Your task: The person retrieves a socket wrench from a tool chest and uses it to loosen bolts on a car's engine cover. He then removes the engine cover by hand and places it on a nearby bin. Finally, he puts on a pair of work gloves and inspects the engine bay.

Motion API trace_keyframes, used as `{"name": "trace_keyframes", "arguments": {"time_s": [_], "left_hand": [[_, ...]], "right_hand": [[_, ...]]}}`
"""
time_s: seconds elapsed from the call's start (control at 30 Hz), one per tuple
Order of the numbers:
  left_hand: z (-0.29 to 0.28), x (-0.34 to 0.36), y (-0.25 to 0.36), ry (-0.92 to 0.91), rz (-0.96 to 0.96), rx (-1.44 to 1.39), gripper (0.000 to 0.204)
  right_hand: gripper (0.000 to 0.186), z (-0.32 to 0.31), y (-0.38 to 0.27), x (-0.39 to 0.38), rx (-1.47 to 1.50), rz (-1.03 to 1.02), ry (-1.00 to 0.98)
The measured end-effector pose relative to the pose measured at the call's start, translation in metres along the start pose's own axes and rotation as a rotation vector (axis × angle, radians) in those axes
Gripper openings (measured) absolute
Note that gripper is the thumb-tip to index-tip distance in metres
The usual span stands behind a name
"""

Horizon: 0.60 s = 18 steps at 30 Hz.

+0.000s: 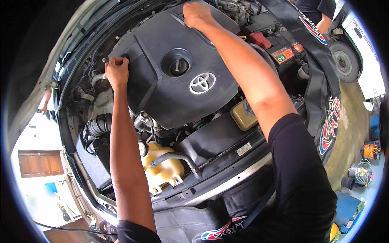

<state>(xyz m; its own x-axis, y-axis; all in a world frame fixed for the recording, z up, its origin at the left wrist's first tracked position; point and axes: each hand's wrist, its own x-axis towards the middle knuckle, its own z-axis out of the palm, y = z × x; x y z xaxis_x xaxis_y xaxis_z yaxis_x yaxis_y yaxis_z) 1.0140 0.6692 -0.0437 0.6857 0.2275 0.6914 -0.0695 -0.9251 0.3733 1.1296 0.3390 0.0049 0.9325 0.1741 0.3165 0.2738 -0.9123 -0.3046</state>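
A large black plastic engine cover (178, 109) lies over the middle of the engine bay, with an oil filler cap (178, 67) in its round recess and a silver emblem (202, 83) near its front edge. My left hand (117, 73) is closed at the cover's left edge, fingers curled by its corner. Farther back, my right hand (196, 15) closes on the cover's upper part, beside a long recess; its fingertips are mostly hidden. Both arms reach forward across the front of the bay.
Below the cover sit a yellowed plastic reservoir (164, 167) with a black hose and a second yellowed tank (243, 115). A battery (279, 52) stands at right. Black protective mats (320, 89) drape the fender and front. Another person (318, 12) stands far right, near a wheel (344, 60).
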Motion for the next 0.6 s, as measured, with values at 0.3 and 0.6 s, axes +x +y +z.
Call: {"name": "trace_keyframes", "arguments": {"time_s": [0.3,0.6], "left_hand": [[-0.002,0.0,-0.008,0.055,0.029,-0.01,0.025],[0.0,0.001,-0.001,0.023,0.032,0.02,0.027]], "right_hand": [[0.024,-0.004,-0.01,0.003,0.107,0.049,0.106],[0.025,-0.002,0.004,0.02,-0.058,0.082,0.034]]}}
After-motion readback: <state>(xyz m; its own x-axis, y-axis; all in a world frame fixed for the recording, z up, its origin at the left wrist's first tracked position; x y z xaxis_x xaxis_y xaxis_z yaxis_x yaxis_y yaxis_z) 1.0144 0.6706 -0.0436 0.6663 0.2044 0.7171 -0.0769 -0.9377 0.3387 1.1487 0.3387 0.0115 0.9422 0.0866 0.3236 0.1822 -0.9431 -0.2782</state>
